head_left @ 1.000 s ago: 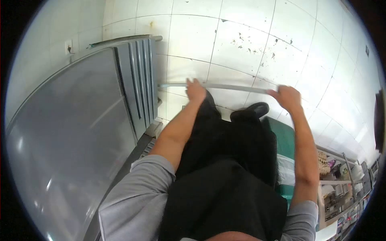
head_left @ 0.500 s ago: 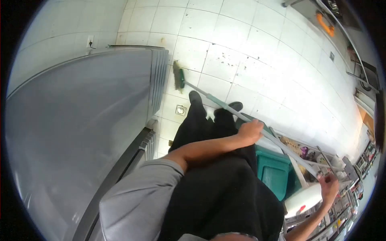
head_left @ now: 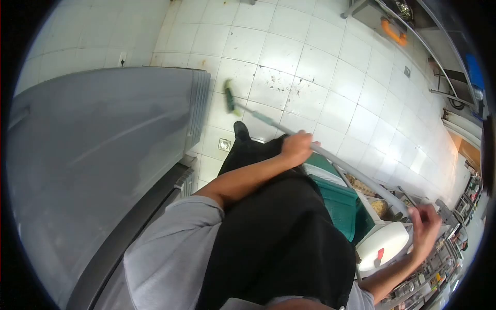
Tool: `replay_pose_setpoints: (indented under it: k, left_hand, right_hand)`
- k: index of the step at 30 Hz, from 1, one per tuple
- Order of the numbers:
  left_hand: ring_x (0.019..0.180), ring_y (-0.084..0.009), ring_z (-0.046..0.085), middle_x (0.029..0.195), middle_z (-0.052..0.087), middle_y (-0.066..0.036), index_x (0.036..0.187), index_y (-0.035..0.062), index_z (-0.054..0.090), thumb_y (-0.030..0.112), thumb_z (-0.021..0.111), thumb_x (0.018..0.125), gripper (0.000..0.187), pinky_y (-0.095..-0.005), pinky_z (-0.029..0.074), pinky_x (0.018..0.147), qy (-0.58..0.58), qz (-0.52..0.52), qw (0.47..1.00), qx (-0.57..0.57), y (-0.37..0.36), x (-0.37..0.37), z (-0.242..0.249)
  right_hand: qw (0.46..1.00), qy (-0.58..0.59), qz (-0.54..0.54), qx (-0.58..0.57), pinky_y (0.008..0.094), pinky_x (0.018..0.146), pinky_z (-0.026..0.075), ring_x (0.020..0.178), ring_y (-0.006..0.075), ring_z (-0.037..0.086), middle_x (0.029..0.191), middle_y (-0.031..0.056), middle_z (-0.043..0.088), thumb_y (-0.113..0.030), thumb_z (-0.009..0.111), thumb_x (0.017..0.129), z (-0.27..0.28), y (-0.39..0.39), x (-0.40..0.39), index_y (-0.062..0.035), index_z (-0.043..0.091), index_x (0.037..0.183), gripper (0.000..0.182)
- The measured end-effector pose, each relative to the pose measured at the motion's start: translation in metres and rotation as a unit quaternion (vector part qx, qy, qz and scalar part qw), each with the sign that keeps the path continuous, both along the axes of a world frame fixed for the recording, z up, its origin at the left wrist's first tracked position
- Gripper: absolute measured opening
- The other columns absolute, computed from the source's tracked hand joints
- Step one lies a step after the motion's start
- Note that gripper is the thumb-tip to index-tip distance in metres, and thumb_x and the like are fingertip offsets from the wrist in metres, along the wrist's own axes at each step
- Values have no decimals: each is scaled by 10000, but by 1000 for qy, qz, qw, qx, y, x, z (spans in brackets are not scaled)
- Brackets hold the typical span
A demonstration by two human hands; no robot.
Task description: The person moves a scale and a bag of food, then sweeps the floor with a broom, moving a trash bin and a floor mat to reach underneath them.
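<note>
Layout: broom across the floor.
Broom head (head_left: 229, 96) rests far on the floor (head_left: 320, 67), just right of the cabinet (head_left: 103, 144); bin (head_left: 341, 204) lies near right.

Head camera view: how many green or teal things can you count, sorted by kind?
Green-headed broom with grey handle: 1
Teal plastic bins: 2, the second one partly hidden behind the left hand, so the count is not certain
Total: 3
</note>
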State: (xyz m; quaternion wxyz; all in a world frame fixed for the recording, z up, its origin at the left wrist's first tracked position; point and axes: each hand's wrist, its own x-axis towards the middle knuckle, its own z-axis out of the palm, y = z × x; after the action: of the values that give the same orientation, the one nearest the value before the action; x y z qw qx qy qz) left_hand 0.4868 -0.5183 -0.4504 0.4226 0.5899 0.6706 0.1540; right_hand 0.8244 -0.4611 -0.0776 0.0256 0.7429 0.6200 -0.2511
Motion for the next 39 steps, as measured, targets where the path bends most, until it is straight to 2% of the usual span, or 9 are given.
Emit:
replay_pose_setpoints:
  k: [7,12,15,18,22,25,32,36,39]
  left_hand:
    - [973,-429,663,1033,648,-200,970,47,691,448,636,1021,407,-557,557,826,166,38,982,-79,-34,-134,-139]
    - [970,-412,636,991,624,-175,966,98,690,347,703,985,249,-544,526,823,-10,28,993,117,19,-34,-147]
    - [894,-420,637,941,618,-170,935,102,688,329,732,957,233,-539,519,780,-57,10,996,68,56,14,-53]
    - [888,-440,646,930,625,-189,838,66,628,338,738,955,316,-550,531,770,-21,52,996,73,29,4,-5]
    - [879,-431,643,938,618,-176,853,79,658,316,732,956,268,-552,528,763,15,113,993,16,-33,-45,-62]
    - [897,-427,639,963,616,-163,879,99,683,205,734,920,125,-549,525,769,-17,127,992,16,-23,-37,-77]
    - [943,-445,644,976,630,-172,933,57,627,187,781,873,210,-544,524,781,-130,5,990,53,65,26,-10]
    - [964,-438,663,1009,645,-176,979,66,633,227,796,853,261,-551,544,800,-58,-16,998,1,25,-4,-58]
    - [972,-440,667,1056,655,-182,1005,63,644,256,768,868,268,-562,546,825,53,7,996,-74,-12,-48,-149]
  right_hand:
    - [970,108,218,-5,451,706,550,783,411,710,891,186,749,-219,844,870,-137,12,-142,-21,760,952,230]
    - [990,38,107,87,357,708,557,733,257,720,853,153,759,-172,895,829,-74,-4,-57,17,755,974,276]
    - [977,99,-95,163,245,651,450,707,69,551,773,-23,646,-136,808,960,-36,-11,-8,-16,725,922,151]
    - [978,69,-78,179,232,641,426,703,58,523,761,-31,623,-121,779,984,-41,7,29,-19,694,898,158]
    - [991,81,-13,107,265,641,459,698,73,567,752,23,693,-102,825,933,-90,27,-54,10,704,867,178]
    - [970,15,128,204,283,687,510,711,116,639,814,79,758,-62,838,901,-57,33,-92,0,739,891,118]
    - [948,-52,-36,312,228,721,513,788,85,617,842,16,686,-145,729,1031,-5,27,47,4,742,1007,152]
    - [981,-8,-63,182,250,646,419,746,73,493,849,-39,620,-224,705,1047,-109,61,90,-28,733,987,207]
    - [996,-42,84,1,397,683,474,681,214,560,716,149,604,-286,679,1043,-235,97,33,21,662,938,326]
